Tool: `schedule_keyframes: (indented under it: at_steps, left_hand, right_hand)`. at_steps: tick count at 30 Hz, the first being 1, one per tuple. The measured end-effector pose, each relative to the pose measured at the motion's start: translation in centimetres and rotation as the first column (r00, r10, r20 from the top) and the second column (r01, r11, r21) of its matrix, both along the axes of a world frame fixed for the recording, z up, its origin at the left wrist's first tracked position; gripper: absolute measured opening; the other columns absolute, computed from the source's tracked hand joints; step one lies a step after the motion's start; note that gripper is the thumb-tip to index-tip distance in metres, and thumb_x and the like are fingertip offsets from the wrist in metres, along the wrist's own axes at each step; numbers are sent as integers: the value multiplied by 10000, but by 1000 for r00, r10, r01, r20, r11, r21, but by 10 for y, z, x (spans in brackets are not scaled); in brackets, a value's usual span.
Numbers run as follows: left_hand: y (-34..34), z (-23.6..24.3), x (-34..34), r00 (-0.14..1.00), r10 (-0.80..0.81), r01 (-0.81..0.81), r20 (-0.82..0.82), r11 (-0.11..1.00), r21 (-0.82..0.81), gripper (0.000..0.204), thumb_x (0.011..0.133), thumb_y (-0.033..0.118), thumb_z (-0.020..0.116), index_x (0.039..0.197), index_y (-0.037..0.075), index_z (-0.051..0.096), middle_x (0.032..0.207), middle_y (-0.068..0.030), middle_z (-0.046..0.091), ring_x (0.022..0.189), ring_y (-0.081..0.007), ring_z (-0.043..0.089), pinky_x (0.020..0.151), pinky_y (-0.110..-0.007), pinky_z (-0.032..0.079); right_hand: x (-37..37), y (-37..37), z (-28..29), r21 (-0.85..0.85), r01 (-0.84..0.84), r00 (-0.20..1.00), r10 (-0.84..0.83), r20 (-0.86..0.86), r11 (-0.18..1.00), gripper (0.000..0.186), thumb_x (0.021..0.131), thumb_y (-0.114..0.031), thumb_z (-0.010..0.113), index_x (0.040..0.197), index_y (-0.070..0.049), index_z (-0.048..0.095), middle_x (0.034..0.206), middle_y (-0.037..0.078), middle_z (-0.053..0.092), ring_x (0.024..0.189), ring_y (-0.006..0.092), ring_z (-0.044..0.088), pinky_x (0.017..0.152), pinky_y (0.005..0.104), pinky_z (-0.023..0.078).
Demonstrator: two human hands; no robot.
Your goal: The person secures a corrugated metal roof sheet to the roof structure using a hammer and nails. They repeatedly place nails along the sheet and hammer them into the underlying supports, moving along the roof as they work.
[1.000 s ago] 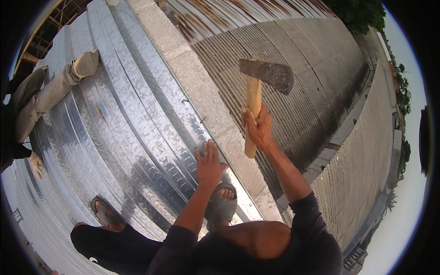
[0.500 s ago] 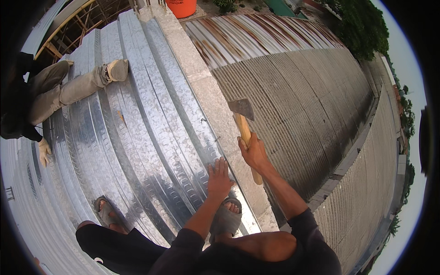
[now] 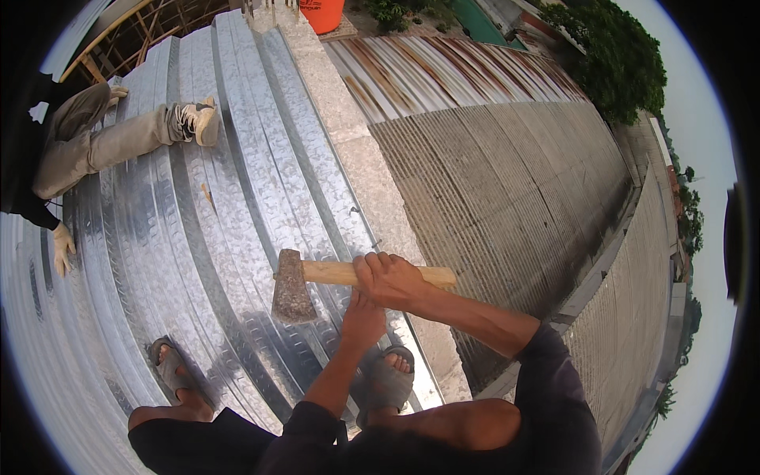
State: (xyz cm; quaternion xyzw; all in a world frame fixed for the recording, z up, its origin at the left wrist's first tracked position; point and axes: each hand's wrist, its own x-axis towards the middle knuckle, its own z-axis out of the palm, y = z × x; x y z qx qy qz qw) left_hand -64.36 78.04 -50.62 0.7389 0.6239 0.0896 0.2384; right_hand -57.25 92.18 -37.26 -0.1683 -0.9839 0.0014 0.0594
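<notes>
My right hand (image 3: 389,279) is wrapped round the wooden handle of an axe (image 3: 336,273). The tool lies crosswise over the roof edge, its rusty metal head to the left above the galvanized sheet and its handle end to the right. Just below the grip, my left hand (image 3: 364,321) is close to the sheet's edge; the right hand and handle cover most of its fingers, so whether it holds anything is hidden. Ribbed galvanized metal decking (image 3: 245,190) spreads under both hands. A short bent wire (image 3: 377,244) sticks up at its edge beside the concrete.
A concrete beam (image 3: 360,150) borders the decking, with a lower corrugated roof (image 3: 491,174) beyond it. My sandalled feet stand on the metal. At the left, another person (image 3: 103,146) in gloves sits on the decking. An orange bucket (image 3: 323,14) stands at the far end.
The axe has swung from upright over the beam to lying sideways over the decking, head to the left. My right hand moved left over my left hand, which lay flat before.
</notes>
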Motion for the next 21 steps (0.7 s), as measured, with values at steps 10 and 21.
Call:
schedule_keyframes:
  at_steps: [10, 21]
  left_hand:
    - [6, 6, 1, 995, 47, -40, 88, 996, -81, 524, 939, 243, 559, 1407, 8, 559, 1496, -201, 510, 1413, -388, 437, 1243, -501, 232]
    - [4, 3, 3, 1000, 8, -7, -30, 1000, 26, 570, 927, 244, 558, 1436, -11, 522, 1518, -199, 493, 1444, -384, 407, 1257, -510, 202]
  right_hand:
    - [-18, -2, -18, -20, 123, 982, -119, 150, 992, 263, 860, -136, 664, 977, 85, 582, 738, 144, 634, 593, 257, 697, 502, 334, 580]
    - [2, 15, -39, -225, 369, 918, -315, 242, 902, 274, 916, -150, 639, 1018, 94, 569, 771, 205, 664, 607, 305, 699, 518, 396, 583]
